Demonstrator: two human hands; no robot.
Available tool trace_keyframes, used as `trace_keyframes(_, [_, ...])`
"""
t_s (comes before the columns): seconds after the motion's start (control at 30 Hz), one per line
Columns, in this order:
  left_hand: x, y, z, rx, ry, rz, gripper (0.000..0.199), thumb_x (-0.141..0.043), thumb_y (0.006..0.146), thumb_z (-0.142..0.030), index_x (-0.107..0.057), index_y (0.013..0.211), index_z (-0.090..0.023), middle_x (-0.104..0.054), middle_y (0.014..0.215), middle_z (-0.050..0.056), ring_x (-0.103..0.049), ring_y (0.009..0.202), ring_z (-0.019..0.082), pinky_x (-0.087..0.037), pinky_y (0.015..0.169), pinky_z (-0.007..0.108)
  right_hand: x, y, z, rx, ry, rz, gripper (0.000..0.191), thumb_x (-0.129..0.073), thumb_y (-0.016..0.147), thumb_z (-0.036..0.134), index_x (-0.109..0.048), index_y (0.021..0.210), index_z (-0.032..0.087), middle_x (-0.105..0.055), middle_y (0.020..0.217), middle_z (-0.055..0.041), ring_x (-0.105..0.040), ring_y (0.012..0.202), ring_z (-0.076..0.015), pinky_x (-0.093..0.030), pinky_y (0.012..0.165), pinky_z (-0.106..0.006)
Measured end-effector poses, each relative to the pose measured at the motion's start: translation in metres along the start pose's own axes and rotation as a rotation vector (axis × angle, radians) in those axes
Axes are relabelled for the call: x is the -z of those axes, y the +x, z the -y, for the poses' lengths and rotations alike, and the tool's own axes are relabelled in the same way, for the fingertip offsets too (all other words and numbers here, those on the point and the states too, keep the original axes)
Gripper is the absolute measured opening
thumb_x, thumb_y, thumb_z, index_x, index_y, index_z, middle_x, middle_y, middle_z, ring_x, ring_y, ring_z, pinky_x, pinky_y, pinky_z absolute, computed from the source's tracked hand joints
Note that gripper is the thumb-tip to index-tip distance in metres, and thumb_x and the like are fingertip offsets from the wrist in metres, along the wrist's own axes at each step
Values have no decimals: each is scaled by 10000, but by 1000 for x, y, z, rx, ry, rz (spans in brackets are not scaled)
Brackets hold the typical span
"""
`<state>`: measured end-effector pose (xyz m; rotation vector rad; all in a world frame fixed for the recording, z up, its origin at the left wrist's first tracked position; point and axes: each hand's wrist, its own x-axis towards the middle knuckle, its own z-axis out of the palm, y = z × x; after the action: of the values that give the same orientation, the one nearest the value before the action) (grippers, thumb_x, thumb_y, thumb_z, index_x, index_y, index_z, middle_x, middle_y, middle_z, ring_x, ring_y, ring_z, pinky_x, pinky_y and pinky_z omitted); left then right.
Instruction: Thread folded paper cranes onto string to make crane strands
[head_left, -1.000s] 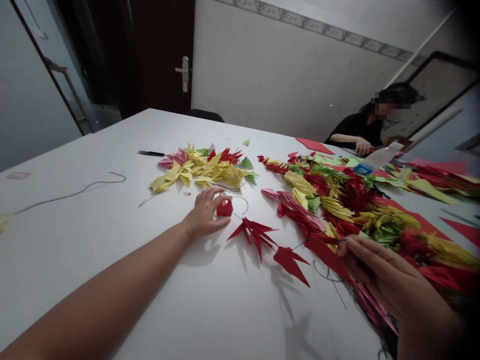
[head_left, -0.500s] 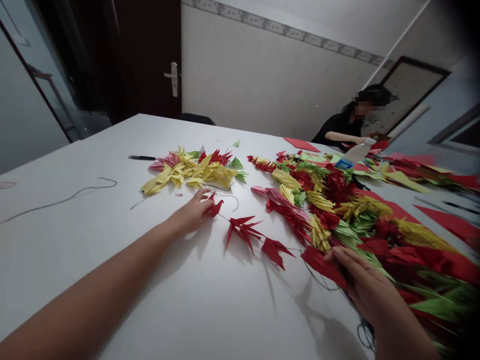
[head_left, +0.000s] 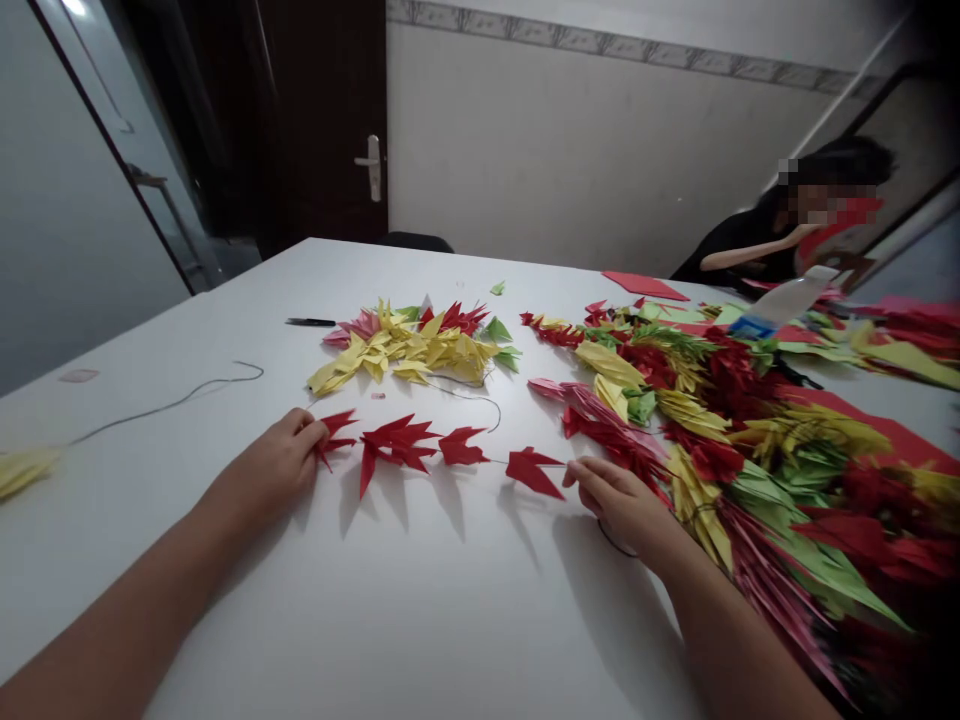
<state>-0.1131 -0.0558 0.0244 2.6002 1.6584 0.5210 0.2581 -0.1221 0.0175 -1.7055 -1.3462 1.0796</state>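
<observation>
Head view. Item: my left grip [head_left: 274, 470], curled closed, its fingers clenched on the near end of a strand of red folded-paper cranes [head_left: 397, 442] strung on thin dark thread. One red paper crane [head_left: 335, 435] juts out right at those fingertips. Item: my right grip [head_left: 619, 505], thumb and fingers drawn together in a small pinch on the thread at the far end of the strand, just beside the last red paper crane [head_left: 531, 472]. The strand lies flat on the white bench [head_left: 172, 560], pulled out between my two grips. A loop of dark thread [head_left: 615, 538] hangs just below my right grip.

Also on the bench: a loose pile of yellow, pink, red and green paper cranes [head_left: 409, 350] beyond the strand; a black pen [head_left: 310, 322] left of that pile; a thin grey wire [head_left: 180, 400] curving across the left side; and a yellow paper crane bundle [head_left: 22, 470] at the left edge. A large heap of strung red, yellow, green and pink paper cranes [head_left: 739, 450] fills the right side, touching my right forearm. Farther back lie a flat red paper sheet [head_left: 645, 286] and a clear plastic bottle [head_left: 780, 305]. A seated co-worker in a black top [head_left: 750, 245] sits at the far right corner, one arm raised.
</observation>
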Motion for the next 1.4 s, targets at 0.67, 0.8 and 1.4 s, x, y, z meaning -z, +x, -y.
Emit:
trace_keyframes(0.67, [1,-2,4,-6,-102,-188,330,-429,826,-468,-590,966,-216,-565,1071,50,-560,786,169,-469,630,273,25,2,-18,149,-543,-239,364,-414,771,487,-587,843,176,-595,791,-55,-538,723,-188,-397,642,-296])
trace_keyframes(0.8, [1,1,-3,-126,-72,-350,291,-474,813,-429,-588,939,-192,-572,1021,81,-524,960,221,-430,850,364,27,0,-14,331,-597,-350,407,-398,786,515,-610,849,174,-593,885,-83,-538,834,-222,-414,745,-356])
trace_keyframes(1.4, [-16,11,-19,-176,-36,-164,216,-458,791,-273,-655,838,-196,-588,1057,74,-525,973,237,-393,872,419,-112,22,72,657,-924,-2,192,-442,870,206,-577,993,151,-613,958,-74,-515,972,-213,-333,881,-362])
